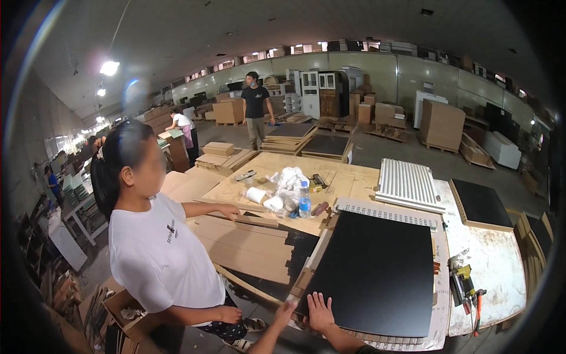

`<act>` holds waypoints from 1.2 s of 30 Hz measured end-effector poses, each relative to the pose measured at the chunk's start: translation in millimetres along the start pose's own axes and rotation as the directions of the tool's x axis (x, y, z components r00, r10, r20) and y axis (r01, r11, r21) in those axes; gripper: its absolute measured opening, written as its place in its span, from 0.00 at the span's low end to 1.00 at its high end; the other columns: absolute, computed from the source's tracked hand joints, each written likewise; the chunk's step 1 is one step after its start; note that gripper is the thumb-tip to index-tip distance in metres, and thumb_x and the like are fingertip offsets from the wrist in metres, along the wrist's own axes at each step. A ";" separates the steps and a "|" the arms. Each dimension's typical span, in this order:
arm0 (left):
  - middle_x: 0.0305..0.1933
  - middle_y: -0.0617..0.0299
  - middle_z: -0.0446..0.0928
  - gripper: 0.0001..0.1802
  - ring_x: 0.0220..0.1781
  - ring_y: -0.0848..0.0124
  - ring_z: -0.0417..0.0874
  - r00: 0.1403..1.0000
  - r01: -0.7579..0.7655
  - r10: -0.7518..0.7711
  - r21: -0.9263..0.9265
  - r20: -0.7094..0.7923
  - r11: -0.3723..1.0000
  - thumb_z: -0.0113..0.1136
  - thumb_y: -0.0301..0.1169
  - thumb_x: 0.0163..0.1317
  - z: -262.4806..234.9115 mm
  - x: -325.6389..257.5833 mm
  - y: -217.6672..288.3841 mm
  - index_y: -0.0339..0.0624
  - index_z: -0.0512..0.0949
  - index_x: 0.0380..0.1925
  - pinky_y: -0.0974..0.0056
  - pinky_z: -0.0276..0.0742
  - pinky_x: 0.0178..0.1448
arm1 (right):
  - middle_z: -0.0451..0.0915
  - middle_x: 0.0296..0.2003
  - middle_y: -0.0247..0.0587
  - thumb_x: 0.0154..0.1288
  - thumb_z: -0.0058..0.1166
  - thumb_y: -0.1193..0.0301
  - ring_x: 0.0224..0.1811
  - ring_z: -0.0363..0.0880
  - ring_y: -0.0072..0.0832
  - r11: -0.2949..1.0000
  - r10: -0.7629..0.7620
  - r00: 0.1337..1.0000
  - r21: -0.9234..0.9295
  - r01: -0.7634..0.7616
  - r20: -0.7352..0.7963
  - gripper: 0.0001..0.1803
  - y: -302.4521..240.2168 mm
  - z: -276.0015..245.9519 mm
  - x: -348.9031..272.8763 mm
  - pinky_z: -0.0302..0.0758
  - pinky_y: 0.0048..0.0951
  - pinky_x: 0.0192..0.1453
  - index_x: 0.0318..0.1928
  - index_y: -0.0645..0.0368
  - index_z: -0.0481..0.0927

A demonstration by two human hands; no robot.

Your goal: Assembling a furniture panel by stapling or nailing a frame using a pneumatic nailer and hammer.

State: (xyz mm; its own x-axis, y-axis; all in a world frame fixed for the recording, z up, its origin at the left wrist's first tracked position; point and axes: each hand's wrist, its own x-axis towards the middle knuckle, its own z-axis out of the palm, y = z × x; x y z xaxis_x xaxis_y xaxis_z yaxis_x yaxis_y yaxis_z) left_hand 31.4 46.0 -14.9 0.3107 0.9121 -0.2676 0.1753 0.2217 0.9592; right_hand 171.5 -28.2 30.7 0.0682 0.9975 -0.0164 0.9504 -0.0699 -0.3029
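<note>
A large black panel (377,271) lies flat on the worktable (489,259) in front of me. My right hand (320,312) rests flat on its near left corner, fingers spread. My left hand (285,314) touches the panel's near left edge just beside it, fingers apart. Neither hand holds anything. Only the hands and parts of the forearms show at the lower edge.
A person in a white shirt (156,248) stands close on the left, a hand on brown boards (247,245). A water bottle (304,200), white bags, tape rolls lie on the far board. A white slatted panel (408,184), another black panel (482,205) and hand tools (466,286) sit right.
</note>
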 end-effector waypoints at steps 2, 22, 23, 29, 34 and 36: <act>0.41 0.58 0.79 0.22 0.45 0.71 0.76 0.994 -0.098 0.103 -0.135 0.026 0.986 0.50 0.46 0.65 -6.6 -4.7 -4.8 0.36 0.76 0.43 0.66 0.69 0.51 | 0.47 0.68 0.50 0.50 0.55 0.57 0.72 0.41 0.44 0.999 -0.033 0.998 -0.033 0.031 -0.057 0.47 -1.8 8.0 3.9 0.41 0.58 0.70 0.67 0.62 0.49; 0.39 0.65 0.75 0.32 0.41 0.78 0.73 0.981 -0.026 0.060 -0.185 0.183 0.982 0.50 0.56 0.62 1.6 11.3 -0.9 0.39 0.73 0.52 0.71 0.68 0.43 | 0.41 0.70 0.51 0.46 0.62 0.63 0.73 0.40 0.45 0.993 -0.070 0.997 0.097 0.071 -0.006 0.52 -8.8 -5.9 14.6 0.35 0.55 0.72 0.68 0.61 0.45; 0.41 0.63 0.74 0.33 0.46 0.75 0.71 0.973 -0.045 0.097 -0.241 0.209 0.969 0.50 0.58 0.61 1.0 15.4 -9.6 0.39 0.74 0.50 0.68 0.67 0.49 | 0.41 0.70 0.51 0.46 0.62 0.64 0.72 0.40 0.46 0.995 -0.073 0.997 0.063 0.072 0.012 0.52 -11.7 -8.1 15.7 0.35 0.55 0.71 0.68 0.61 0.45; 0.32 0.67 0.70 0.32 0.35 0.76 0.70 0.986 -0.003 0.026 -0.142 0.163 0.990 0.50 0.60 0.59 0.0 22.8 -15.9 0.40 0.74 0.42 0.70 0.66 0.38 | 0.45 0.69 0.53 0.45 0.62 0.63 0.72 0.42 0.47 0.993 -0.096 0.995 0.070 0.097 -0.018 0.51 -12.9 -11.2 14.8 0.38 0.57 0.70 0.67 0.61 0.48; 0.26 0.68 0.70 0.34 0.24 0.81 0.71 0.997 -0.056 0.060 -0.082 0.050 0.995 0.50 0.61 0.59 6.4 20.3 -19.6 0.40 0.74 0.47 0.75 0.63 0.26 | 0.49 0.67 0.55 0.43 0.61 0.65 0.71 0.45 0.48 0.977 -0.098 0.995 0.192 0.094 0.011 0.48 -18.7 -29.8 -0.9 0.40 0.58 0.70 0.66 0.61 0.52; 0.28 0.66 0.70 0.32 0.29 0.79 0.72 0.987 0.025 -0.011 -0.085 0.159 0.996 0.51 0.61 0.58 0.2 1.2 12.1 0.41 0.74 0.41 0.74 0.65 0.31 | 0.49 0.67 0.55 0.43 0.60 0.66 0.71 0.44 0.49 0.976 -0.082 0.997 0.201 0.079 0.008 0.48 -10.5 -22.5 1.3 0.38 0.58 0.70 0.66 0.61 0.52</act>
State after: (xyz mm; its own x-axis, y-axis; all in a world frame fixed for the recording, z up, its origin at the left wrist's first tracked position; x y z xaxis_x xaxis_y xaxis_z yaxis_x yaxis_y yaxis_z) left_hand 34.1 49.8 -3.7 0.4534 0.8431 -0.2892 0.1026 0.2730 0.9565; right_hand 168.5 -26.3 55.2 -0.0127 0.9999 0.0014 0.8724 0.0117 -0.4886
